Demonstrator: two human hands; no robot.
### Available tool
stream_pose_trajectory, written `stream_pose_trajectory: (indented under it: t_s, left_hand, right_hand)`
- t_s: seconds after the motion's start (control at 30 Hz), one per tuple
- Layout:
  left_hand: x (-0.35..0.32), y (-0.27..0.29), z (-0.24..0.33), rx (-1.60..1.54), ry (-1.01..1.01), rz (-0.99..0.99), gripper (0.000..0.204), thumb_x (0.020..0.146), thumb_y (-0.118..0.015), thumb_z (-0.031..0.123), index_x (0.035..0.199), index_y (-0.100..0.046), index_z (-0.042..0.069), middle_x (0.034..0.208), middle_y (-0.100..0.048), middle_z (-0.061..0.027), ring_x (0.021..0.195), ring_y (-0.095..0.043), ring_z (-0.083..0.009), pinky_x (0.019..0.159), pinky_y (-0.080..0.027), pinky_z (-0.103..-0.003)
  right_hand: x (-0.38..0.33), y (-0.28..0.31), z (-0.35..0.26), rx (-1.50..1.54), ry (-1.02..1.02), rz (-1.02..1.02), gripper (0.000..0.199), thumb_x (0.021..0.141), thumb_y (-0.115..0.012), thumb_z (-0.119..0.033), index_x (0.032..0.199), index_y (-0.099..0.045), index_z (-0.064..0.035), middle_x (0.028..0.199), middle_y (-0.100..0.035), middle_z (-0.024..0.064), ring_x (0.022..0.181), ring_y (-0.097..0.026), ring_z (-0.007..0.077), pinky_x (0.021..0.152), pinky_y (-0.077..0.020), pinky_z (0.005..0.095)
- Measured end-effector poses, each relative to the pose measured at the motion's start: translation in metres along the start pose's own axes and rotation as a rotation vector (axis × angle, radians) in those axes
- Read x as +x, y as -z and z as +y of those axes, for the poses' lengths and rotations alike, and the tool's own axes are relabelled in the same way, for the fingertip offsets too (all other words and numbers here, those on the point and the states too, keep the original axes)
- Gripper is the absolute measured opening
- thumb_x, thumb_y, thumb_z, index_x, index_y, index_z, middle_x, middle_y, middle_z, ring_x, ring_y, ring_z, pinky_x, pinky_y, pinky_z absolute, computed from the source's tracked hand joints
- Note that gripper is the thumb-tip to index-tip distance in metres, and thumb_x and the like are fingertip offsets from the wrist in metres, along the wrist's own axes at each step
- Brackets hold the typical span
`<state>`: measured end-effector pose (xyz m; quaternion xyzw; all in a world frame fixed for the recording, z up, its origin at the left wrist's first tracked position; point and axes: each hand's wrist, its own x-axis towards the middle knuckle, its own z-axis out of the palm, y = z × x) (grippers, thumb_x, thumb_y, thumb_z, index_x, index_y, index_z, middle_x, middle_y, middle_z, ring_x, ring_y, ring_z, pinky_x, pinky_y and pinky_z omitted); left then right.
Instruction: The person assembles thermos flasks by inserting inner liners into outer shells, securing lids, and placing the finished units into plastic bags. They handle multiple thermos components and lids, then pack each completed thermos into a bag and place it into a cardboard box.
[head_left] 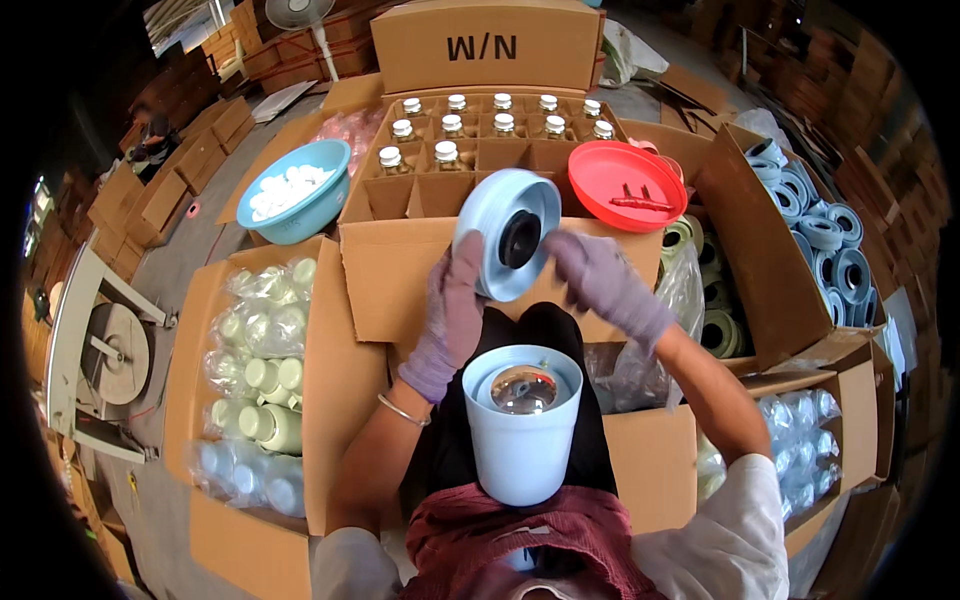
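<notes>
My left hand [449, 310], in a grey-purple glove, grips a round light-blue plastic lid [482, 272] by its lower left edge. The lid is tilted up, and a black ring [520, 240] sits in its middle. Close to the lid's right rim is my gloved right hand [607, 283], its fingers loosely bent and apart with nothing visible in them. Whether its fingertips touch the rim, I cannot tell. Below, a light-blue pot [524, 450] stands upright on my lap. A shiny, rounded silvery insert [524, 389] shows inside its mouth.
Ahead stands a divided carton [400, 275] of clear bottles with white caps. On it rest a blue basin [290, 222] of white pieces and a red bowl [610, 170] with dark red pieces. A left carton [335, 400] holds green and blue containers; a right carton [760, 260] holds blue rings.
</notes>
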<state>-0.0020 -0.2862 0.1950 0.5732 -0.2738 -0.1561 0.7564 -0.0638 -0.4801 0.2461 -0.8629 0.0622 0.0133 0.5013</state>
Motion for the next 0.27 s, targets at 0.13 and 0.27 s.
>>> stream_pose_trajectory:
  t_s: [0.13, 0.27]
  left_hand:
    - [-0.013, -0.006, 0.029, -0.276, 0.113, -0.129, 0.063, 0.101, -0.035, 0.055, 0.142, -0.041, 0.008, 0.130, -0.055, -0.0144, 0.115, -0.060, -0.0259, 0.084, -0.059, -0.046]
    - [-0.012, 0.010, 0.029, -0.376, 0.401, -0.233, 0.063, 0.101, -0.036, 0.056, 0.143, -0.039, 0.009, 0.131, -0.053, -0.0139, 0.114, -0.060, -0.0261, 0.085, -0.059, -0.045]
  right_hand:
    - [0.011, 0.004, 0.012, -1.275, 1.148, 0.264, 0.056, 0.084, -0.064, -0.036, 0.137, -0.046, -0.0375, 0.126, -0.047, 0.0121, 0.094, -0.057, 0.0249, 0.069, -0.0538, 0.0366]
    - [0.011, -0.011, 0.010, -1.233, 1.074, 0.261, 0.053, 0.087, -0.061, -0.042, 0.135, -0.047, -0.0241, 0.088, -0.049, 0.0097, 0.067, -0.057, 0.0209, 0.049, -0.0512, 0.0345]
